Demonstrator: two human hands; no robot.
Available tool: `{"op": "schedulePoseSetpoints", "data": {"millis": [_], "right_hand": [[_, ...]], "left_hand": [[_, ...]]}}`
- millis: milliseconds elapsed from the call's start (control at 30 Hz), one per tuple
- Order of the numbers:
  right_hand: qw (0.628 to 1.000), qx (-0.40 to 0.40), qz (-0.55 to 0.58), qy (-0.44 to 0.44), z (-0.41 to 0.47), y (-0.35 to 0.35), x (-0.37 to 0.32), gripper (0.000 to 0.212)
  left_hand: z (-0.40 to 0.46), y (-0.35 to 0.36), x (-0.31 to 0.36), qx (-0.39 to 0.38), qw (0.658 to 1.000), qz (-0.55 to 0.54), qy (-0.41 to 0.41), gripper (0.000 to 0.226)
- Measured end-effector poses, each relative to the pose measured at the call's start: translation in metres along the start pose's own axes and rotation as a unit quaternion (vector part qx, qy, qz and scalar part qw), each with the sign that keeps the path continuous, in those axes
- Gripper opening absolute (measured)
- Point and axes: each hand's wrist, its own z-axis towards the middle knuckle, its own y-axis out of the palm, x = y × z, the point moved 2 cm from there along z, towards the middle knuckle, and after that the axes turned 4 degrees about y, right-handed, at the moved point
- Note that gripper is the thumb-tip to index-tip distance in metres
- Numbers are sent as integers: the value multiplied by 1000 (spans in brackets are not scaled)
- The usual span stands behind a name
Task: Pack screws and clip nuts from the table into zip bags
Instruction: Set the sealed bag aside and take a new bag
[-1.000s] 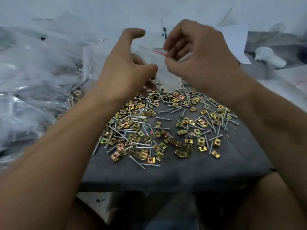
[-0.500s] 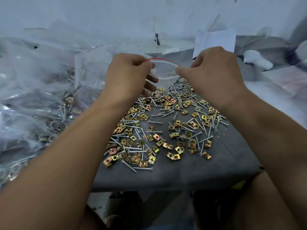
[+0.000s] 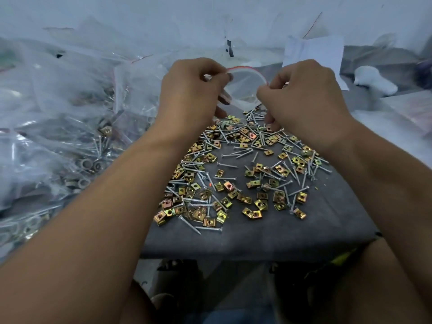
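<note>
Now both hands are pinching one zip bag at 12 o'clock | left hand, right hand (fingers curled on its red-striped mouth) | screws and clip nuts are lying loose on the grey table beneath.

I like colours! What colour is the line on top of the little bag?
Red, along the zip bag mouth, seen in the head view.

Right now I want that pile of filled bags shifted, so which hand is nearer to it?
Left. The left hand is just right of the filled bags; the right hand is farther off, across the zip bag both pinch.
</note>
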Motion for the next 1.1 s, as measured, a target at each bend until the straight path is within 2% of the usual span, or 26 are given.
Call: {"op": "schedulePoseSetpoints", "data": {"millis": [67, 133, 200, 267, 333, 500, 700, 933, 1100], "right_hand": [[999, -11, 31, -18, 3, -2, 0, 19], [992, -111, 57, -26, 4, -5, 3, 20], [969, -240, -8, -52, 1, -5, 11, 23], [938, -310, -130, -91, -2, -1, 20, 18], [923, -322, -190, -94, -5, 5, 26, 16], [912, -331, -226, -91, -5, 14, 29, 6], [915, -332, -212, -88, -5, 19, 29, 14], [902, -345, -235, -109, -11, 26, 24, 13], [903, -363, -202, -112, -13, 24, 26, 13]], "left_hand": [[2, -1, -5, -3, 999, 31, -16, 13], [4, -5, -12, 7, 998, 44, -35, 16], [8, -10, -18, 23, 997, 43, -58, 17], [11, -12, -24, 34, 996, 38, -78, 17], [12, -10, -26, 34, 995, 37, -87, 18], [10, -4, -23, 22, 995, 52, -88, 20], [8, -7, -19, 14, 994, 46, -101, 17], [8, -7, -17, 18, 993, 34, -108, 17], [7, -6, -17, 13, 994, 36, -105, 17]]}}
